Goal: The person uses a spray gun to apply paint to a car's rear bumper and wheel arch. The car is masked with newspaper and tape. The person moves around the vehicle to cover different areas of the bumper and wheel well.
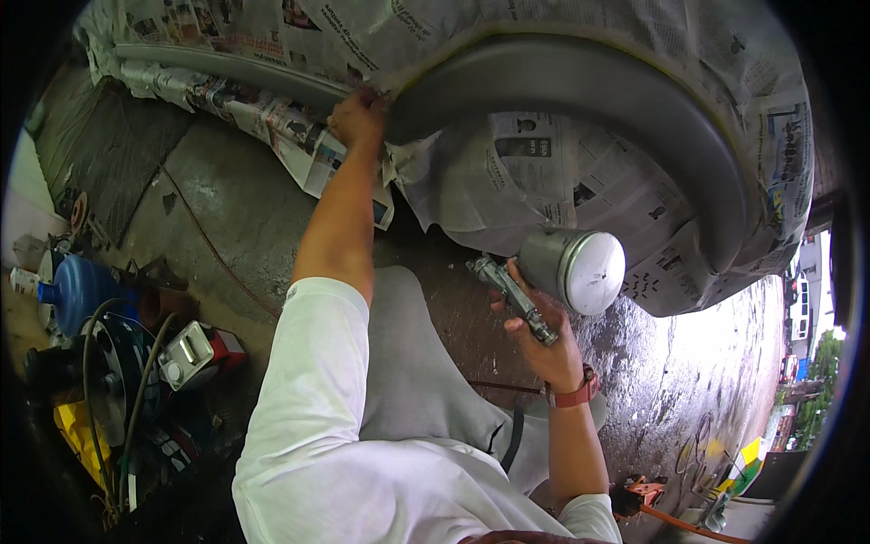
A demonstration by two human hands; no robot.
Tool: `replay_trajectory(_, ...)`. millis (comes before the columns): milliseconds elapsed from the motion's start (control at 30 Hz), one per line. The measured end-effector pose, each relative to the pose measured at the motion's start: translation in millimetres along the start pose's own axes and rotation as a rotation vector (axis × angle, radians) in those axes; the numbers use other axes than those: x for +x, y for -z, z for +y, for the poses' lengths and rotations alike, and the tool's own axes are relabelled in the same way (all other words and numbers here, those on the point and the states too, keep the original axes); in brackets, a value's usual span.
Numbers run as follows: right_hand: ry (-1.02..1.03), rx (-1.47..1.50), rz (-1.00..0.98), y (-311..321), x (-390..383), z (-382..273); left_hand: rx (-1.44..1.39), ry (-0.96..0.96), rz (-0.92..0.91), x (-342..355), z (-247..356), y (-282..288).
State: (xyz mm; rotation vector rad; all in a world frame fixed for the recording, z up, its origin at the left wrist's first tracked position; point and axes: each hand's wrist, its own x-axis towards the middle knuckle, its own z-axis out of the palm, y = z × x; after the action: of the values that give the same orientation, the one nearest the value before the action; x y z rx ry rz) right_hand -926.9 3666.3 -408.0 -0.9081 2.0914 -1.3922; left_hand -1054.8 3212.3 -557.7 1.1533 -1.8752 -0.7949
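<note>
A grey curved wheel-arch panel [689, 136] is framed by taped newspaper [535, 154] on a vehicle body. At the arch's left end, my left hand [358, 122] reaches up to the edge of the masking paper, fingers bent together; what they pinch, if anything, is too small to make out. My right hand [553, 340] grips a metal spray gun [517, 295], tilted, with a grey cylindrical cup [589, 272] on it, below the arch and right of my left arm.
At lower left, a blue water jug [77, 290], hoses, a red-and-silver tin [195, 354] and other clutter sit on the concrete floor [208, 199]. An orange tool [643, 494] lies at lower right. Wet ground [707, 363] stretches right toward parked vehicles and greenery.
</note>
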Motion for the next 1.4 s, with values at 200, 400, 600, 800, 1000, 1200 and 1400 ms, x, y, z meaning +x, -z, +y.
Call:
replay_trajectory(200, 0.180, 0.051, -0.110, -2, 38, -18, -0.419, 0.079, -0.087, -27, -5, 53)
replay_trajectory(400, 0.187, -0.217, -0.243, 4, 95, -42, -1.150, 0.080, -0.716, -241, 84, 183)
replay_trajectory(600, 0.302, -0.317, -0.441, -84, 122, -62, -0.718, 0.250, -0.684, -262, 34, 212)
replay_trajectory(800, 0.552, -0.246, -0.615, -93, 82, -66, -1.228, 0.381, -0.087, -248, 17, 230)
replay_trajectory(1000, 0.288, -0.142, -0.525, 1, 4, 6, -0.941, 0.455, -0.173, -158, 14, 279)
replay_trajectory(1200, -0.010, -0.410, -0.017, 61, -81, 115, -0.746, 0.368, -0.539, -94, 27, 306)
replay_trajectory(1400, -0.001, -0.605, 0.198, 60, -121, 184, -0.579, 0.309, -0.646, -77, 54, 280)
